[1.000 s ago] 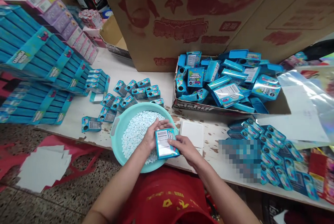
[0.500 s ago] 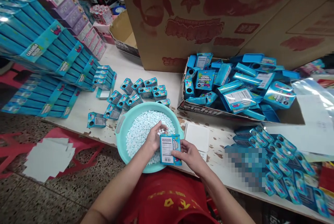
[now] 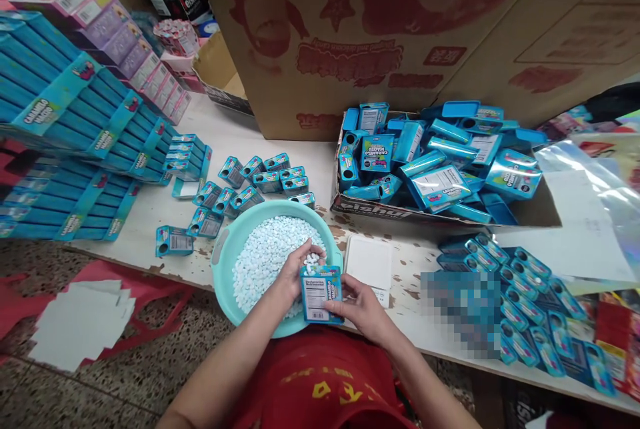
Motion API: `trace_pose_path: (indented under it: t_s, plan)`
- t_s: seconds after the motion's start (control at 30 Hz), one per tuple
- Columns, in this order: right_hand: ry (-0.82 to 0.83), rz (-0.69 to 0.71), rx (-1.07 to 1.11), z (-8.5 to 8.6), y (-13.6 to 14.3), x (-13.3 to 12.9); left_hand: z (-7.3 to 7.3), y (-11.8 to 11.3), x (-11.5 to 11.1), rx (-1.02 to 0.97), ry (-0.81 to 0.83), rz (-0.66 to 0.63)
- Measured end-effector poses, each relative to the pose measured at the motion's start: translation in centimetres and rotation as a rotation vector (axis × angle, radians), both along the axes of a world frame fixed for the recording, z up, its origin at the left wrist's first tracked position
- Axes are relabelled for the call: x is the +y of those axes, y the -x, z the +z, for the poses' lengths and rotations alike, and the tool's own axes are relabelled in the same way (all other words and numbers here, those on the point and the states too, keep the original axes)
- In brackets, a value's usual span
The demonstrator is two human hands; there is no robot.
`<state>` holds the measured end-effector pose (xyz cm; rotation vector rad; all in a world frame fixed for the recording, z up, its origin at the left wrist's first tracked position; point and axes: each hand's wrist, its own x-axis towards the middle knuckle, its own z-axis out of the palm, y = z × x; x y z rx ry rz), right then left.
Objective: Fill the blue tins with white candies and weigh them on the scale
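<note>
Over the right side of a turquoise basin (image 3: 223,292) full of small white candies (image 3: 265,249), my right hand (image 3: 363,305) grips a blue candy box (image 3: 316,299) by its right side, thumb across the printed label. My left hand (image 3: 295,275) is cupped behind the top of the box, its fingers curled round a small heap of white candies (image 3: 312,261). The candies lie right at the box's top edge; its opening is hard to make out. A white scale (image 3: 369,263) is just right of the basin.
Several small blue boxes stand behind the basin. A carton (image 3: 370,207) of blue boxes sits at the back right, with more boxes (image 3: 525,295) in front. Stacked blue packs (image 3: 90,109) fill the left. A large cardboard box (image 3: 350,49) rises behind.
The whole view has shifted slightly, moving the scene left. More white candies now show in my left hand at the top of the box. My right hand keeps its hold.
</note>
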<state>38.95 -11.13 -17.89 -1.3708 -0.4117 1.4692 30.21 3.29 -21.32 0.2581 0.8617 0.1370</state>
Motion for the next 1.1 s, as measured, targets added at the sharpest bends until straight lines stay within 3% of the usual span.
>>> trace_pose_path:
  t_s: [0.13, 0.23, 0.5, 0.63, 0.77, 0.83, 0.93, 1.03, 1.1]
  plan:
    - [-0.096, -0.093, -0.186, -0.4, -0.8, -1.2, 0.7, -0.6, 0.4, 0.008, 0.032, 0.054]
    - [-0.148, -0.259, -0.391, -1.5, -2.2, -2.6, 0.9, -0.9, 1.0, -0.027, 0.035, 0.048]
    - [0.050, -0.532, -0.667, -5.9, -6.5, -5.7, -0.4, -1.7, 2.9, 0.049, -0.028, 0.169]
    - [0.091, -0.572, -0.678, -7.9, -7.3, -5.4, -0.7, -1.8, 2.9, 0.114, -0.147, 0.155]
    - [0.091, -0.535, -0.712, -8.5, -7.3, -5.8, -0.2, -2.4, 2.2, 0.208, -0.204, 0.133]
    - [0.096, -0.485, -0.874, -8.2, -7.5, -7.1, -0.1, -2.8, 1.9, 0.225, -0.193, 0.129]
    - [0.185, -0.500, -1.312, -7.5, -8.4, -10.2, -0.1, -3.1, 1.7, 0.214, -0.136, 0.112]
    - [0.429, -0.538, -1.688, -7.2, -10.1, -13.2, -0.4, -3.2, 1.7, 0.203, -0.118, 0.103]
    - [0.575, -0.489, -1.809, -7.2, -11.1, -14.4, -0.6, -3.1, 1.7, 0.194, -0.142, 0.096]
